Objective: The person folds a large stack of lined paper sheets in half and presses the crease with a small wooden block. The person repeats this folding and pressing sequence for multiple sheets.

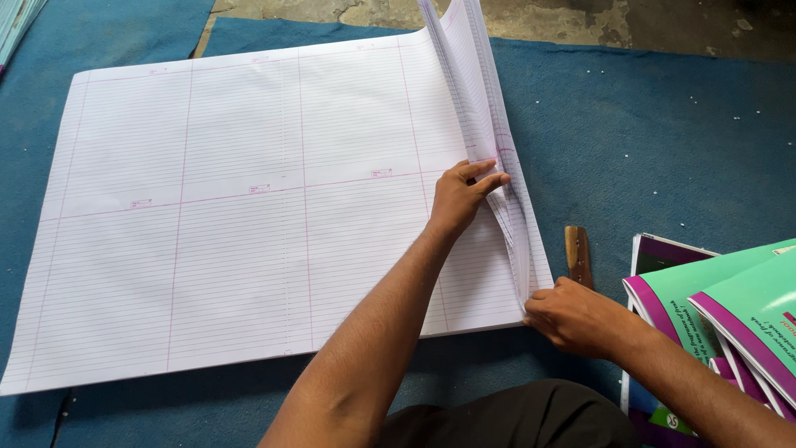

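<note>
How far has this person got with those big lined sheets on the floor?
Early on, it seems. Done: a large stack of ruled sheets lies flat and squared on the blue mat. In hand: the left hand and right hand are lifting a bunch of sheets at the stack's right edge. Left: the stack remains unfolded, and the wooden-handled tool and green covers lie untouched beside it.

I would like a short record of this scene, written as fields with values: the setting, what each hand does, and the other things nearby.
setting: blue mat on a rough floor, seen from above
main thing: stack of large ruled sheets, pink lines dividing each into panels
left hand: fingers pinch the lifted sheets at the right edge
right hand: grips the lower right corner of the lifted sheets
beside it: wooden-handled tool on the mat
lower right: green and purple booklet covers, overlapping
</note>
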